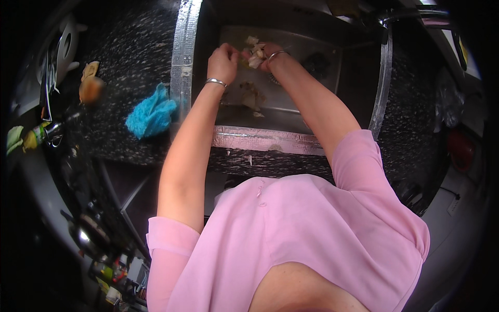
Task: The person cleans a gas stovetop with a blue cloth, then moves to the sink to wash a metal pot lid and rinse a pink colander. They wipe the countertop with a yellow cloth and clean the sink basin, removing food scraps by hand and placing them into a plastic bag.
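Note:
Both my hands reach down into a metal sink (288,102). In my right hand (269,54) is a loose bunch of pale, papery food scraps (255,59), which look like peelings. My left hand (223,64) is just to the left of it, fingers bent; whether anything is between them cannot be made out. More brownish wet scraps (252,96) lie on the sink floor below my hands. A dark, tangled-looking item (316,64) rests on the sink floor beyond my right forearm. Part of a drain fitting (274,79) shows beside that forearm.
Silvery foil tape (269,139) lines the sink's rim. A blue cloth (152,112) lies on the speckled black counter (128,46) to the left, near a round orange-brown item (91,90). A metal tap (405,15) is at upper right, a clear plastic bag (450,102) below it.

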A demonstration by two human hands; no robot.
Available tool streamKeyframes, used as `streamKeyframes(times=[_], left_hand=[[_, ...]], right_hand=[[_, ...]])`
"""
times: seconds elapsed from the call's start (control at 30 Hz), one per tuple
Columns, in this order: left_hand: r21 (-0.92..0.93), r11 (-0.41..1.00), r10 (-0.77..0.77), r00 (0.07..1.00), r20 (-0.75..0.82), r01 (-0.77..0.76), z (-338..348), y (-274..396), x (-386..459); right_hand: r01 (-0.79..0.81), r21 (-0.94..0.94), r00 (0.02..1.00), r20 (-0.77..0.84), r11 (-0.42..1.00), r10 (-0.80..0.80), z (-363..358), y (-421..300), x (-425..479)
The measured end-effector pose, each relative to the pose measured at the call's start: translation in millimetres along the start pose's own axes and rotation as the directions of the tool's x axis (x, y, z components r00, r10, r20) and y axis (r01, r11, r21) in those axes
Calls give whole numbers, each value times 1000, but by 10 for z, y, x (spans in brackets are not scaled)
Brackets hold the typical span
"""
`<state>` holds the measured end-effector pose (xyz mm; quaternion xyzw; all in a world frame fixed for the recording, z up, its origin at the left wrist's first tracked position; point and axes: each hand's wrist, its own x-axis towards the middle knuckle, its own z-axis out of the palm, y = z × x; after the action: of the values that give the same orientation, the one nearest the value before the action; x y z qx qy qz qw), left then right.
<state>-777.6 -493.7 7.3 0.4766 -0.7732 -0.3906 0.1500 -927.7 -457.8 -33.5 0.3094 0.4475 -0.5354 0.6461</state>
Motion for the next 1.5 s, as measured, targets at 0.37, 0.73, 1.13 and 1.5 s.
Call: streamKeyframes(times=[0.37,0.73,1.13,1.5], left_hand=[[-215,976,18,987,158,16,145,-1,10],[62,998,11,997,72,-16,162,-4,14],[6,997,79,997,25,-79,43,196,-64],[-136,983,107,986,-130,-124,-266,341,171]], right_hand=[[326,-930,914,265,167,-308,8,-40,-583],[688,-709,567,659,-156,-494,-926,-414,569],[278,-866,940,335,415,70,-61,-162,-222],[808,-577,568,704,123,-427,24,-295,-817]])
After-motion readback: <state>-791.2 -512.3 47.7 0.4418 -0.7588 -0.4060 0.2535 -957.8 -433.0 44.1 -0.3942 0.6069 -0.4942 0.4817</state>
